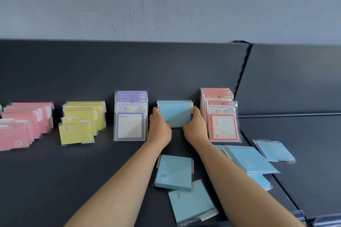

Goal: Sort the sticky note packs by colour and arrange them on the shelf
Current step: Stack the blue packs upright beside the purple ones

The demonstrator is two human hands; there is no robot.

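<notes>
The left hand [159, 127] and right hand [195, 127] grip the upright light-blue sticky note packs [174, 113] by their sides at the dark shelf's [73, 171] back edge. Purple-fronted packs [130, 118] and orange-red packs [222, 120] crowd them on either side. 2 loose blue packs [174, 172] lie flat between the forearms.

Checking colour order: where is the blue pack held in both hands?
Head view, centre: the blue pack stands upright between the purple packs and the orange-red packs, left hand and right hand gripping its sides.

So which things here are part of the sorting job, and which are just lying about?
Part of the job: upright blue packs held between left hand and right hand; loose blue packs lying in front; pink row; yellow row; purple row; orange row; shelf.
Just there: grey wall; slotted upright; back panel.
</notes>
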